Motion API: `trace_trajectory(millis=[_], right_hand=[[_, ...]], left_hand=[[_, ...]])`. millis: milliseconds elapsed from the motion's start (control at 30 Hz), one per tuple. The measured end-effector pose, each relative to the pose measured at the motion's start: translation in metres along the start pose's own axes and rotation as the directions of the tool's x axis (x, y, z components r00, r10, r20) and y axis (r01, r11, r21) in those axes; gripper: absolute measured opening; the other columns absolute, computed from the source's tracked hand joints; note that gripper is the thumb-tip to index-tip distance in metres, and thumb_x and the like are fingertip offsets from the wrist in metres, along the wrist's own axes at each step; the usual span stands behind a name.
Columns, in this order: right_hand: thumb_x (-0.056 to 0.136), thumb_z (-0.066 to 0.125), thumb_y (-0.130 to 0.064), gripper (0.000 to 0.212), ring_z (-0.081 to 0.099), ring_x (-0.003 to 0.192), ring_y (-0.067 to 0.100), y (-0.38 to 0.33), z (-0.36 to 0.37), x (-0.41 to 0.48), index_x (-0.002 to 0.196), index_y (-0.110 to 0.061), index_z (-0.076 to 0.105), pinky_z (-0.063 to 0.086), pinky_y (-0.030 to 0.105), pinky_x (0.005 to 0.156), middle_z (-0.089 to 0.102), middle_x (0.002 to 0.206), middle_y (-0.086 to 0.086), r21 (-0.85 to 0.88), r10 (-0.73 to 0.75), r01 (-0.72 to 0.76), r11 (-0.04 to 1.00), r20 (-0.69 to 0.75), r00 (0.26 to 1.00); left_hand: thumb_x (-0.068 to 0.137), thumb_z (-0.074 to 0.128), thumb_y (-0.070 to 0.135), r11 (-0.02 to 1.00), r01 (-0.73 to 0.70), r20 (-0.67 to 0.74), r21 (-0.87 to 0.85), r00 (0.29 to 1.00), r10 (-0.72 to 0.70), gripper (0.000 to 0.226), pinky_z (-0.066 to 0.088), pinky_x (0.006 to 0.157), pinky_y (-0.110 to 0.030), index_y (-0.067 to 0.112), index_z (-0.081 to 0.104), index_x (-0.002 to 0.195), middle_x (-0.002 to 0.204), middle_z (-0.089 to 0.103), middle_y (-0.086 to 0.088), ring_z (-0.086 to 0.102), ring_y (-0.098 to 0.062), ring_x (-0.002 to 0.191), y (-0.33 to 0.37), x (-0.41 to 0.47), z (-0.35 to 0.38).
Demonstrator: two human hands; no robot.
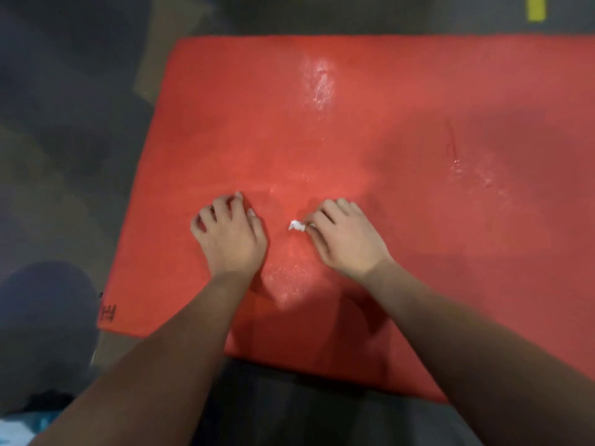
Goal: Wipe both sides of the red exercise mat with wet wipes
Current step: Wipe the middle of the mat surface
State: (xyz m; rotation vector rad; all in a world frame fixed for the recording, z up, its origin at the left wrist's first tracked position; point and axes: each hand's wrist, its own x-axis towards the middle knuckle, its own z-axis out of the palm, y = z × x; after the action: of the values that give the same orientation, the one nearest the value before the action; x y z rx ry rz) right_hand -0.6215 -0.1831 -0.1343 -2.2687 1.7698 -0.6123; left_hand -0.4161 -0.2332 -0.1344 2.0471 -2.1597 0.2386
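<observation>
Nearest the camera, two bare forearms reach in from the bottom edge, and a dark-clad knee [45, 326] fills the lower left, beside the mat's near left corner. The red mat [402, 149] lies flat on a dark grey floor [64, 123], its near edge running on a slant under the forearms, with a small dark logo [109, 313] printed at that corner. Both hands are down on the mat's nearer half, close together but not touching. The left hand [230, 235] has its fingers bent claw-like with the tips pressed on the red surface; its grip is drawn in and nothing shows inside it. The right hand [346, 238] sits just beside it, its grip closed in a pinch between thumb and forefinger on a small crumpled white wipe [297, 225], which pokes out toward the left hand and lies at or just above the mat; I cannot tell whether it touches. A wet sheen [289, 278] glistens between the wrists, with more damp patches further up the middle [317, 82] and toward the right [473, 172]. Beyond the mat's far edge the floor carries on, blurred, with a short yellow strip [536, 8] at the top right.
</observation>
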Motion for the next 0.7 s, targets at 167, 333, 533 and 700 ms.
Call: trace_trajectory(millis=[167, 333, 533, 700], right_hand=[[0.103, 0.049, -0.033, 0.021, 0.051, 0.087, 0.030, -0.001, -0.003, 0.001, 0.106, -0.018, 0.064, 0.040, 0.043, 0.075, 0.057, 0.098, 0.004, 0.049, 0.055, -0.056, 0.997, 0.020, 0.998], [0.103, 0.049, -0.033, 0.021, 0.051, 0.086, 0.027, 0.001, -0.001, 0.003, 0.101, -0.019, 0.064, 0.041, 0.042, 0.073, 0.057, 0.095, 0.001, 0.158, 0.053, -0.054, 0.986, 0.011, 0.999], [0.108, 0.040, -0.035, 0.034, 0.052, 0.086, 0.025, 0.009, -0.005, 0.006, 0.100, -0.019, 0.069, 0.044, 0.042, 0.076, 0.059, 0.094, -0.001, 0.310, 0.033, -0.046, 0.950, 0.045, 0.998], [0.101, 0.051, -0.031, 0.024, 0.053, 0.082, 0.028, 0.054, -0.008, 0.055, 0.092, -0.023, 0.071, 0.042, 0.045, 0.070, 0.060, 0.089, -0.002, 0.113, 0.129, -0.121, 0.986, -0.058, 0.990]], left_hand=[[0.096, 0.045, 0.025, 0.942, -0.021, -0.003, -0.334, 1.000, 0.021, 0.050, 0.031, 0.118, -0.053, 0.017, 0.055, 0.145, 0.153, 0.048, -0.012, 0.043, -0.032, 0.141, 0.047, 0.046, 0.000], [0.100, 0.033, 0.027, 0.931, 0.162, 0.141, -0.329, 0.983, -0.121, 0.058, 0.009, 0.128, -0.043, 0.023, 0.039, 0.158, 0.168, 0.026, -0.005, 0.015, -0.021, 0.157, 0.069, 0.067, 0.029], [0.100, 0.030, 0.030, 0.960, 0.154, 0.082, -0.235, 0.987, -0.139, 0.059, 0.014, 0.127, -0.045, 0.026, 0.037, 0.158, 0.167, 0.028, -0.003, 0.020, -0.020, 0.156, 0.074, 0.063, 0.030], [0.102, 0.027, 0.033, 0.973, 0.150, 0.118, -0.172, 0.984, -0.131, 0.060, 0.013, 0.127, -0.046, 0.027, 0.028, 0.161, 0.169, 0.021, -0.002, 0.014, -0.019, 0.157, 0.075, 0.069, 0.034]])
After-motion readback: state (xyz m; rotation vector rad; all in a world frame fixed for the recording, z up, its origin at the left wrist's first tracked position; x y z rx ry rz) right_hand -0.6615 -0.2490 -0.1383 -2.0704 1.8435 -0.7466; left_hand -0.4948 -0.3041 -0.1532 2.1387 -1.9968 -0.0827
